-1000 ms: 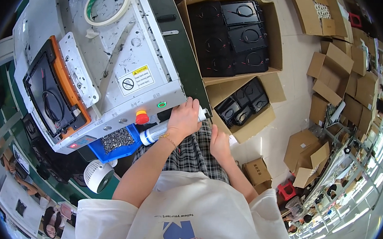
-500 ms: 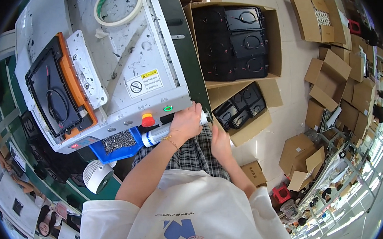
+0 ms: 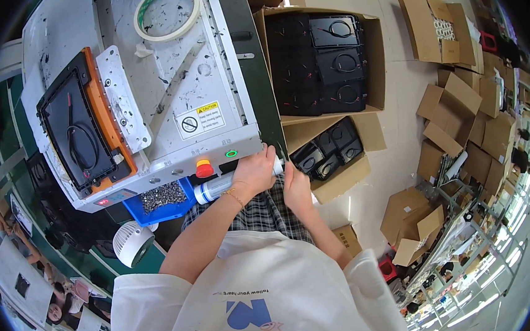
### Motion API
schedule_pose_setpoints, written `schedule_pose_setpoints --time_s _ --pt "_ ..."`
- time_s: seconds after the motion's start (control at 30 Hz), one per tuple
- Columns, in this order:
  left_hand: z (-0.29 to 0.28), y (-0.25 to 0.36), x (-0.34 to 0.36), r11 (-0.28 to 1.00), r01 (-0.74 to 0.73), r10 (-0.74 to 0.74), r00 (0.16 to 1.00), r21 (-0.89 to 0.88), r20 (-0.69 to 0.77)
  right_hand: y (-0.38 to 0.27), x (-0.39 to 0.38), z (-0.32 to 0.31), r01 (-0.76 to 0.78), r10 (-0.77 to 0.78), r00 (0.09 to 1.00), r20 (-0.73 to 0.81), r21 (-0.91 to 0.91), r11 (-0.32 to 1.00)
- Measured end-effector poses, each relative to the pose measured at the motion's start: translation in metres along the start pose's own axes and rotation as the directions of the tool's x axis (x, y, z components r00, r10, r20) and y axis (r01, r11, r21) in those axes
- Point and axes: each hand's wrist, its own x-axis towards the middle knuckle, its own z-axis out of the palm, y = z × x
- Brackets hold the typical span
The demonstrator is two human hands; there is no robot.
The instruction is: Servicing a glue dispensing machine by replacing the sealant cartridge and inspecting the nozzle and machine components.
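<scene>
The tube lies under my left hand; its white body, banded blue at one end, runs out to the lower left of my fingers. My left fingers are wrapped over it, grasping it near its other end. My right hand is right at that end, fingers curled; whether they pinch the tip, I cannot tell.

To the upper left of my left fingers stands the machine, its green-lit button near them and the red knob farther left. Past the banded end, the blue tray holds metal bits. Lower left of that, well apart from my fingers, is the fan. Far left of them, a black panel with a looped cable sits against an orange frame.

Above and beyond my right fingers, a carton holds black cases; farther up, a bigger carton holds more. Plaid cloth shows below my fingers.
</scene>
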Motion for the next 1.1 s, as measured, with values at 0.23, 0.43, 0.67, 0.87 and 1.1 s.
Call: schedule_pose_setpoints --time_s 0.23,0.43,0.67,0.87,1.1 --pt "0.0 0.002 0.002 1.0 0.016 -0.016 1.0 0.003 0.021 0.01 0.004 0.007 -0.007 0.007 1.0 -0.011 0.0 1.0" --pt "0.002 -0.001 -0.002 1.0 0.014 -0.013 0.999 0.016 -0.049 0.004 -0.012 0.0 -0.007 0.006 1.0 0.027 0.007 1.0" --pt "0.002 0.001 0.001 0.999 0.008 -0.005 0.998 0.044 -0.058 0.008 -0.002 0.001 0.026 -0.026 0.999 0.019 -0.007 1.0" --pt "0.001 0.005 -0.001 0.997 0.005 0.0 0.997 0.071 -0.077 0.038 -0.024 0.005 0.033 -0.032 0.999 0.038 -0.023 0.999" --pt "-0.004 0.007 -0.006 0.996 0.028 -0.023 0.998 0.089 -0.055 0.013 0.005 0.004 0.13 -0.129 0.992 -0.016 0.111 0.985"
